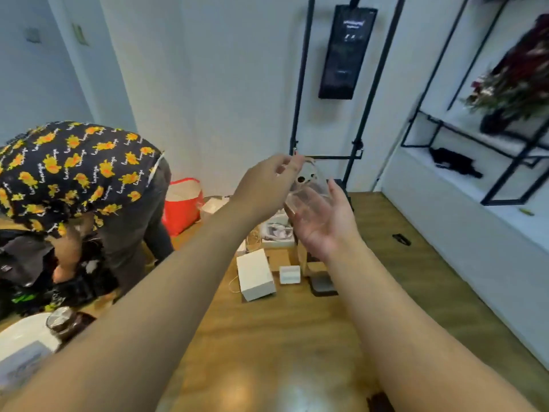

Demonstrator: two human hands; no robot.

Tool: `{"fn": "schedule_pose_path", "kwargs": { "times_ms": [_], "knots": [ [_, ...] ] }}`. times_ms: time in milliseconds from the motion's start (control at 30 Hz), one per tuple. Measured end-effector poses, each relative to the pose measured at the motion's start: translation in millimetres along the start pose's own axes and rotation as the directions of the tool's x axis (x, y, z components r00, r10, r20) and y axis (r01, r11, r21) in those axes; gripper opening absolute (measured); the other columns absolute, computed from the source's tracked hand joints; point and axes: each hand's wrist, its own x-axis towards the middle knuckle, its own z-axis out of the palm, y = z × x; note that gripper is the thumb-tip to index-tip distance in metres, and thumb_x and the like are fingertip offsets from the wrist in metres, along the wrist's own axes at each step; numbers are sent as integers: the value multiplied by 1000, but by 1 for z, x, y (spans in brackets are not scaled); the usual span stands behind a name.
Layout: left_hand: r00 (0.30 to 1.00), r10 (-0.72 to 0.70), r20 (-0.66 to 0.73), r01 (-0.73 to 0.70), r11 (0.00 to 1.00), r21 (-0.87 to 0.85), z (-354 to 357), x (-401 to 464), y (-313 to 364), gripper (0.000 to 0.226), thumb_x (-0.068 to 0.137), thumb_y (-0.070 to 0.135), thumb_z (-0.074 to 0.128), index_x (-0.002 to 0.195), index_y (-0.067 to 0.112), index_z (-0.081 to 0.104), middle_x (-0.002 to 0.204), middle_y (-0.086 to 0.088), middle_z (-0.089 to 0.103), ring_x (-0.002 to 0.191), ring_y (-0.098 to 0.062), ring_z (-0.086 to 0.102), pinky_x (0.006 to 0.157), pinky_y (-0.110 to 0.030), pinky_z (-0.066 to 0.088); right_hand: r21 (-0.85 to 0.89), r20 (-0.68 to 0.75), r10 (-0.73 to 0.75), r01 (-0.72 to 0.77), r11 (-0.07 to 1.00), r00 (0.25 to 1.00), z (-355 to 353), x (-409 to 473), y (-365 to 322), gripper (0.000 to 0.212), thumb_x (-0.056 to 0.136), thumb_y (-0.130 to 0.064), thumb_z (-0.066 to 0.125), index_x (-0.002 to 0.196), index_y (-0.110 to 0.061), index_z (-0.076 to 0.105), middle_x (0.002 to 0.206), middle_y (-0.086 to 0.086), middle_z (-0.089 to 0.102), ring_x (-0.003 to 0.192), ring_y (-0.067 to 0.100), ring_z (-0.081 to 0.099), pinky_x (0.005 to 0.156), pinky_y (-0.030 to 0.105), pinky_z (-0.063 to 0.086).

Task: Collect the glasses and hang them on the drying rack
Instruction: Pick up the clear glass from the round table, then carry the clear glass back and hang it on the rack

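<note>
1. Two bare forearms reach out over the wooden table in the head view, and both hands meet at one clear glass held up in the air above the table's far end.
2. The right hand lies palm-up with its fingers spread, cradling the glass from below; it is open as a support, not clamped.
3. The left hand comes in from above with its fingers curled toward the upper end of the glass. Whether the fingertips actually pinch it I cannot tell, because blur and the transparency of the glass hide the contact.
4. The glass lies tilted on the palm, not upright, which I judge suits turning it over to hang mouth-down.
5. Its material is thin, smooth and see-through, likely slippery, so a hand underneath is a sensible guard against a drop.
6. A black metal frame of slim round tubes stands against the wall behind the hands, with a low crossbar close to the left fingertips in the picture. It may be the drying rack, but I cannot confirm that.
7. On the table sit white boxes, matte and square-edged, among thin cables.
8. Another person in a black shirt with yellow print bends over at the left, well apart from the glass.
</note>
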Motion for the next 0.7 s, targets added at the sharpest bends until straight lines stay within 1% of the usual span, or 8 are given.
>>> {"fn": "schedule_pose_path", "kwargs": {
  "times_ms": [67,167,233,300,367,433,567,700],
  "knots": [
    [997,41,64,-38,998,-53,48,-1,39,43,104,61,33,118,34,63,105,22,63,92,6,55,73,-18,38,-13,-46,-78,78,997,996,-33,-37,-53,51,94,-53,68,113,-7,80,126,24,73,111,40,73,112,47,48],
    [983,85,161,-69,992,-102,119,0,93,60,102,65,27,130,29,66,122,7,66,109,-10,57,87,-29,42,-24,-126,-199,198,980,972,-83,-90,-125,50,96,-54,64,102,-9,84,118,22,77,102,35,76,108,44,51],
    [970,107,220,-77,987,-141,165,0,129,60,102,67,26,128,31,67,121,9,67,111,-8,56,84,-25,40,-43,-169,-271,268,963,948,-115,-123,-168,52,98,-57,60,112,-11,79,110,19,79,94,31,77,91,36,57],
    [952,135,275,-90,981,-172,210,0,165,56,100,69,26,115,36,69,115,12,69,106,-6,60,81,-24,42,-61,-219,-321,315,947,921,-145,-155,-209,52,99,-58,57,118,-13,73,99,15,80,81,27,74,68,29,58],
    [929,162,334,-95,973,-209,256,1,199,58,98,68,27,120,33,68,120,3,70,114,-16,62,95,-36,48,-64,-298,-366,364,929,882,-176,-187,-247,52,99,-58,58,123,-13,68,103,16,74,75,25,71,56,29,59],
    [898,194,395,-114,969,-218,303,1,230,65,97,70,26,122,27,67,122,-1,69,117,-23,62,103,-45,46,-82,-364,-418,418,905,833,-211,-218,-285,54,100,-57,56,129,-12,64,115,17,67,84,27,69,51,30,60],
    [825,250,507,-120,954,-276,408,1,287,64,100,69,26,132,28,63,129,2,65,120,-21,60,106,-47,45,-83,-450,-483,504,860,751,-284,-270,-355,54,100,-59,55,129,-13,62,126,20,60,109,36,67,50,30,59],
    [744,306,595,-113,934,-339,521,-3,341,63,100,70,25,135,32,61,129,8,64,122,-16,59,107,-45,44,-37,-539,-522,601,799,661,-359,-301,-419,52,96,-54,61,123,-11,63,124,20,60,99,36,67,49,31,58]
  ]
}}
